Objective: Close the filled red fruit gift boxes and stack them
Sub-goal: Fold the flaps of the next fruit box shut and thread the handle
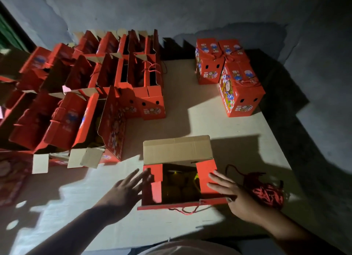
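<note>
- Head view: open red gift box (179,182) sits on the desk (200,125) just before the person, fruit dim inside, back flap (177,149) standing up with its brown inner face showing.
- Left hand (122,192) flat against the left side flap (154,175), fingers straight and spread; nothing gripped.
- Right hand (236,195) lies on the right side flap (206,178), fingers extended and pressing; also holding nothing.
- Step in hand, as I judge it: fold both side flaps inward together, level, before bringing down the back flap and the front one (181,205). Keep the red cord handle (187,211) at the front edge clear so it does not get trapped under a flap.
- Loose bundle of red cord (266,192) lies touching the right hand's outer side; could snag.
- Left: crowd of open boxes (95,94) in rows, flaps up, close to the working box.
- Far right: closed boxes (228,72) already stacked, well apart; path there across bare desk looks free.
- Light harsh, shadows heavy; fruit detail hard to read.
</note>
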